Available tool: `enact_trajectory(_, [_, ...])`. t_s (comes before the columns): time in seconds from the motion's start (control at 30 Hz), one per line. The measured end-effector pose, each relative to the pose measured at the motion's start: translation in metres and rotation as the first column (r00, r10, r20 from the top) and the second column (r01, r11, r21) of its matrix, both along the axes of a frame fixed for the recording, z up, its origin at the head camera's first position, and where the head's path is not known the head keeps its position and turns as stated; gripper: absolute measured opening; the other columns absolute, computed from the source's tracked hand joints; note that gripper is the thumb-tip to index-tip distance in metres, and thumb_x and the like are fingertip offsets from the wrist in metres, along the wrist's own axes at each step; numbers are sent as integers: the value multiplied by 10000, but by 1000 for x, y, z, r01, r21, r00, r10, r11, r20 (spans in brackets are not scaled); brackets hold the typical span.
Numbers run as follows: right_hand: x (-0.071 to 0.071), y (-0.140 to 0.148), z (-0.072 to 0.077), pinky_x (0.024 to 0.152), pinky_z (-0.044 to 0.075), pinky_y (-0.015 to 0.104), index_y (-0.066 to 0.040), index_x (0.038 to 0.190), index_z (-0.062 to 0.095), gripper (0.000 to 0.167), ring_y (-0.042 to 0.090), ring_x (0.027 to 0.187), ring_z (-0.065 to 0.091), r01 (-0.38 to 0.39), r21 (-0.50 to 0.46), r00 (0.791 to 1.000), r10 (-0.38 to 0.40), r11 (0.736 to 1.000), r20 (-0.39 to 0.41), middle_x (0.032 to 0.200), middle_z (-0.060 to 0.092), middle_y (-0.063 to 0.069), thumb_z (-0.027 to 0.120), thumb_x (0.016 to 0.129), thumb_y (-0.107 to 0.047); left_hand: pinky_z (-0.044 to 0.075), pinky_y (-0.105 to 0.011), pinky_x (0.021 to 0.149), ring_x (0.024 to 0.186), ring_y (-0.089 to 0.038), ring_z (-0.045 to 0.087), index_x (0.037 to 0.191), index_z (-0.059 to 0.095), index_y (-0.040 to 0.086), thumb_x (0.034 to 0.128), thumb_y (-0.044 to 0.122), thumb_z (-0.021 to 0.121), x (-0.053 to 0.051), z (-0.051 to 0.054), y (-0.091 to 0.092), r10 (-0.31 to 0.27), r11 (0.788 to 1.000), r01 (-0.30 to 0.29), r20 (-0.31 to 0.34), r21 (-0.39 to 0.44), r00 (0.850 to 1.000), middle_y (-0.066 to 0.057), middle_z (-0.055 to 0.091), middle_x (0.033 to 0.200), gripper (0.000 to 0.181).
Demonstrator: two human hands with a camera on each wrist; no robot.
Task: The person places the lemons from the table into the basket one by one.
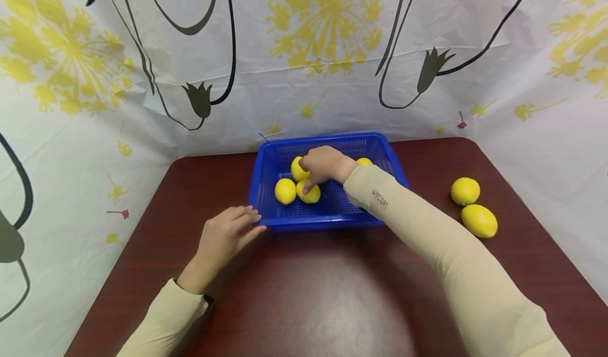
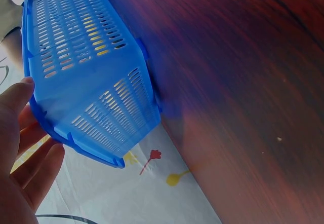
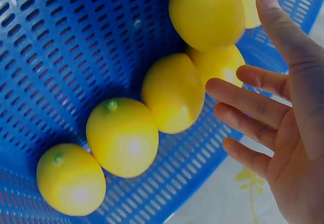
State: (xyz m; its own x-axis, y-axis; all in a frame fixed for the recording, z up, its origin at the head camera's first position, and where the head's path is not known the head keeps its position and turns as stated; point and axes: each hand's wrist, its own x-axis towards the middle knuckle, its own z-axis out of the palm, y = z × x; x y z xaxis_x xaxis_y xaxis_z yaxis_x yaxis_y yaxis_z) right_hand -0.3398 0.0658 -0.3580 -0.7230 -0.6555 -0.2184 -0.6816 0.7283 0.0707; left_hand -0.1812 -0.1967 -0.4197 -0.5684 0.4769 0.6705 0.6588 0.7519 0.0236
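Note:
A blue perforated basket (image 1: 313,222) holds several yellow lemons (image 1: 285,191). My left hand (image 1: 223,238) grips the rim at its near left corner; in the left wrist view the thumb and fingers of this hand (image 2: 23,148) lie on either side of the basket's rim (image 2: 40,117). Over the lemons inside, my right hand (image 1: 328,164) hides part of the basket's contents. The right wrist view shows that hand (image 3: 293,112) with fingers spread and nothing held, close beside a row of lemons (image 3: 173,93); whether the fingertips touch one, I cannot tell.
Two more lemons (image 1: 465,191) (image 1: 479,221) lie close together on the dark red-brown table (image 1: 323,288), right of the basket. A white sheet (image 1: 294,103) with yellow and grey flower prints hangs behind the table and at both sides.

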Motion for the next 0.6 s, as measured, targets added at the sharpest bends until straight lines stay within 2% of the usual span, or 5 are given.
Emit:
enact_trajectory(0.07, [1, 4, 5, 872, 569, 414, -126, 1211, 672, 642, 245, 953, 685, 6, -10, 1000, -6, 1000, -4, 1106, 730, 61, 713, 807, -623, 617, -367, 765, 926, -200, 740, 980, 786, 110, 733, 315, 869, 0, 0, 0, -6, 1000, 6, -3, 3, 1000, -34, 774, 951, 332])
enact_trajectory(0.23, [2, 12, 16, 866, 574, 411, -115, 1209, 677, 614, 237, 943, 692, 10, -52, 1000, -10, 999, 4, 1100, 736, 52, 731, 815, -583, 617, -372, 757, 921, -203, 741, 977, 786, 109, 850, 433, 758, -1, -1, -1, -18, 1000, 18, -7, 10, 1000, -37, 771, 943, 349])
enact_trajectory(0.4, [3, 20, 27, 875, 574, 413, -128, 1215, 672, 612, 235, 935, 692, 0, -73, 1000, -1, 997, -12, 1103, 734, 49, 730, 813, -585, 617, -375, 760, 922, -206, 741, 979, 787, 107, 796, 378, 818, -1, 0, -1, -14, 1000, 14, -10, 5, 1000, -38, 773, 947, 329])
enact_trajectory(0.47, [3, 24, 33, 875, 572, 417, -141, 1194, 674, 592, 239, 935, 687, 2, -73, 1000, -3, 997, -22, 1098, 730, 50, 725, 813, -592, 616, -374, 766, 927, -206, 741, 984, 786, 105, 812, 392, 803, 0, 0, -1, -11, 1000, 11, -4, 1, 1000, -38, 774, 951, 335])
enact_trajectory(0.6, [5, 33, 45, 874, 567, 426, -163, 1201, 668, 596, 238, 945, 677, 18, -73, 999, -20, 997, -31, 1126, 721, 47, 712, 811, -612, 616, -374, 777, 933, -206, 740, 990, 786, 108, 905, 511, 644, 0, 1, -1, -10, 1000, 10, 10, -3, 1000, -39, 773, 961, 436])
